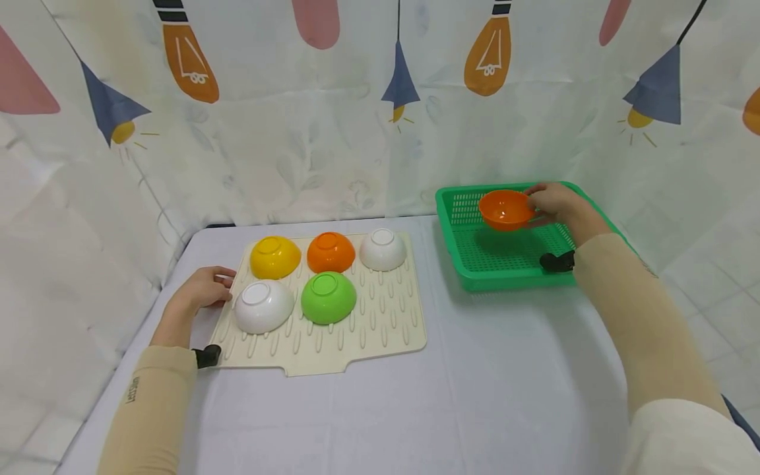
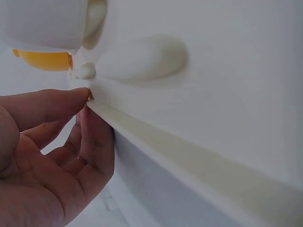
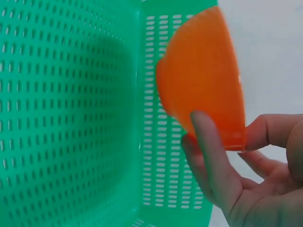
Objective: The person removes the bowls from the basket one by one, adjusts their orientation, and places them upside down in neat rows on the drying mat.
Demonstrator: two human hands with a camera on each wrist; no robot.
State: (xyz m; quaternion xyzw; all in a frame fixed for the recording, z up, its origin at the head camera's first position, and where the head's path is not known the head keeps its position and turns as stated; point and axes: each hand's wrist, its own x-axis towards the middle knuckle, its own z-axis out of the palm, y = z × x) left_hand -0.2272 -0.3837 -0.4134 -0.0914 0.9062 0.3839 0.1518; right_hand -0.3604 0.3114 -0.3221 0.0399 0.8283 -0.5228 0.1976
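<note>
My right hand [image 1: 555,203] holds an orange bowl [image 1: 505,210] by its rim, over the green basket [image 1: 475,282]. The right wrist view shows the fingers along the bowl's outside [image 3: 203,75] and the thumb at its rim. At the left, my left hand [image 1: 209,290] pinches the edge of a cream draining mat [image 1: 380,323]. In the left wrist view the thumb is on top of the mat's edge, other fingers below. Upside down on the mat sit a yellow bowl [image 1: 275,257], an orange bowl [image 1: 330,252], a green bowl [image 1: 328,298] and two white bowls, one [image 1: 264,307] close to my left hand.
The second white bowl [image 1: 382,250] stands at the mat's back right. A white cloth [image 1: 380,422] covers the table. Behind it hangs a patterned curtain [image 1: 332,145], and the basket's far side is close to it.
</note>
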